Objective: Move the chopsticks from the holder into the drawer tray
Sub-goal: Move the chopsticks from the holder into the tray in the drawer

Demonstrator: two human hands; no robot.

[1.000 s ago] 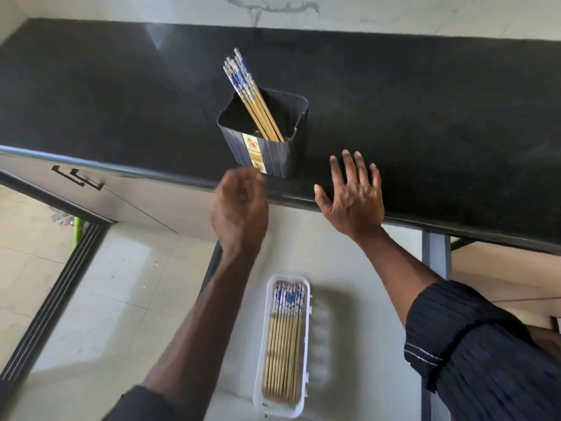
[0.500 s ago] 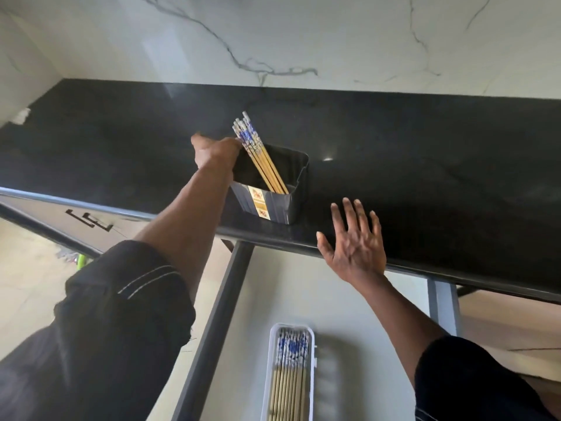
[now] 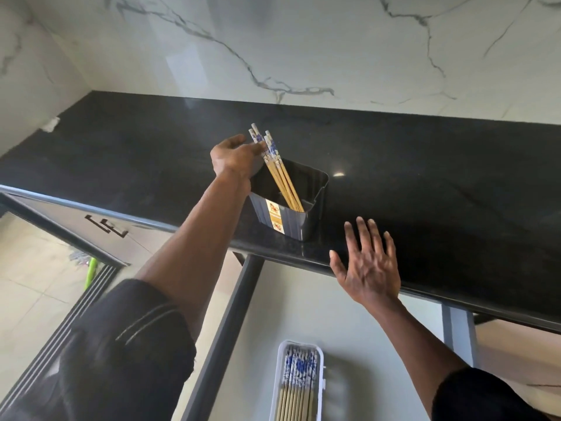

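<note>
My left hand reaches over the near-left corner of the holder, fingers curled around the patterned upper ends of the chopsticks; whether the grip has fully closed on them I cannot tell. My right hand is spread wide, palm down, at the front edge of the counter, holding nothing, just right of the holder and apart from it.

The holder is a dark, ribbed, square container standing near the counter's front edge. A yellow-and-white label runs down its front face; its print is too small to read. The chopsticks lean up and to the left out of the holder, tan shafts with blue-and-white tops.

Below the counter, an open drawer holds a white tray at the lower edge of view, filled with more chopsticks lying side by side, blue-and-white ends toward the counter. The tray lies well below both hands.
</note>
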